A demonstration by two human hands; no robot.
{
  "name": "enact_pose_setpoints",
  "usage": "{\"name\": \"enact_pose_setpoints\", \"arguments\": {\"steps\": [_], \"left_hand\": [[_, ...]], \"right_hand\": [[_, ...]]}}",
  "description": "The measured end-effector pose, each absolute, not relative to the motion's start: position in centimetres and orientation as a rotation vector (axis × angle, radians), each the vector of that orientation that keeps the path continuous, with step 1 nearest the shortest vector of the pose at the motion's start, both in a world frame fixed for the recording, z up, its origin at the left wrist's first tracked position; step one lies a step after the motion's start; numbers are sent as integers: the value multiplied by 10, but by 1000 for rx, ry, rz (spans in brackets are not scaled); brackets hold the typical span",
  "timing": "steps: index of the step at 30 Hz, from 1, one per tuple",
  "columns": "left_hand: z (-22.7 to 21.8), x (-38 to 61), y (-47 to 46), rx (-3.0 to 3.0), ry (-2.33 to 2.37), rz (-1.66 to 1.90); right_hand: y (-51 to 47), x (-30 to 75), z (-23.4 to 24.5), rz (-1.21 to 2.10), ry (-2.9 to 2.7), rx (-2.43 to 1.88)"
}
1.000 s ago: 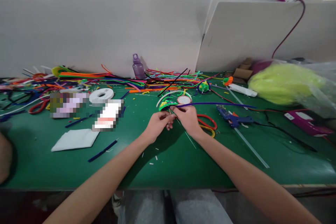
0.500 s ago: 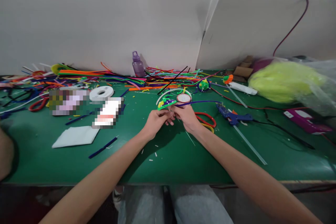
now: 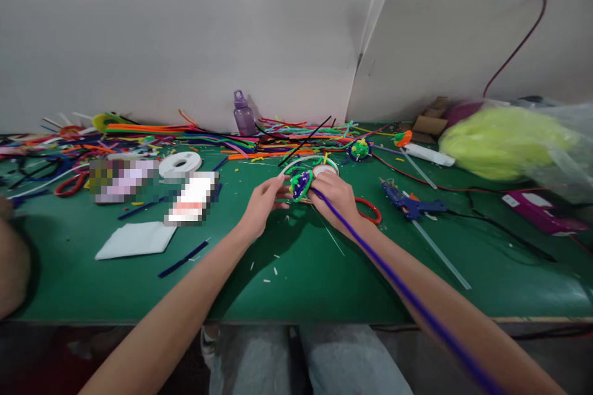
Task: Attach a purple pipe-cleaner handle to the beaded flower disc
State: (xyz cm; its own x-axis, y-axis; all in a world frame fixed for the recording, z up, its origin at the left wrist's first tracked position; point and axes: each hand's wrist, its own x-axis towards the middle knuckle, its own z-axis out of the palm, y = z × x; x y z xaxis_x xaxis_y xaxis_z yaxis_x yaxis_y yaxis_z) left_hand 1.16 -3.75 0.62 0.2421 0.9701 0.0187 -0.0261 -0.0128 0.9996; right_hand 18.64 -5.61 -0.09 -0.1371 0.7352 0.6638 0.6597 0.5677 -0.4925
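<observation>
Holding a small green and purple pipe-cleaner piece [image 3: 301, 184] between both hands, you work at the middle of the green table [image 3: 296, 271]. Your left hand [image 3: 262, 202] pinches its edge at 9 o'clock, fingertips together on it. Your right hand [image 3: 334, 196] is closed on it at 3 o'clock and on a long purple pipe cleaner [image 3: 393, 276], which trails back along your right forearm toward 5 o'clock. The piece looks partly built: green fuzz rings a purple centre, and most of the purple length is still loose. Just beyond it sits a white tape roll [image 3: 324, 170]. A blue glue gun [image 3: 410, 202] lies at 3 o'clock, and loose coloured pipe cleaners [image 3: 194, 139] are spread along the back at 11 o'clock.
</observation>
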Motion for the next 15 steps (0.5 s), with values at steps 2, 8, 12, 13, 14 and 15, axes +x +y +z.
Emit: {"name": "enact_pose_setpoints", "arguments": {"steps": [2, 8, 12, 13, 14, 15], "left_hand": [[8, 13, -38, 1341, 996, 1046], [10, 17, -43, 1427, 1013, 988], [11, 17, -44, 1458, 999, 959], [11, 17, -44, 1463, 988, 952], [11, 17, -45, 1468, 977, 946], [10, 17, -45, 1473, 968, 942]], "right_hand": [[-57, 188, -2, 25, -1918, -1145], [-60, 183, -4, -64, -2009, -1158], [-61, 182, -5, -13, -1978, -1175], [-62, 182, -4, 10, -1967, -1180], [-62, 182, -4, 35, -1958, -1184], [-62, 183, -3, 61, -1951, -1187]]}}
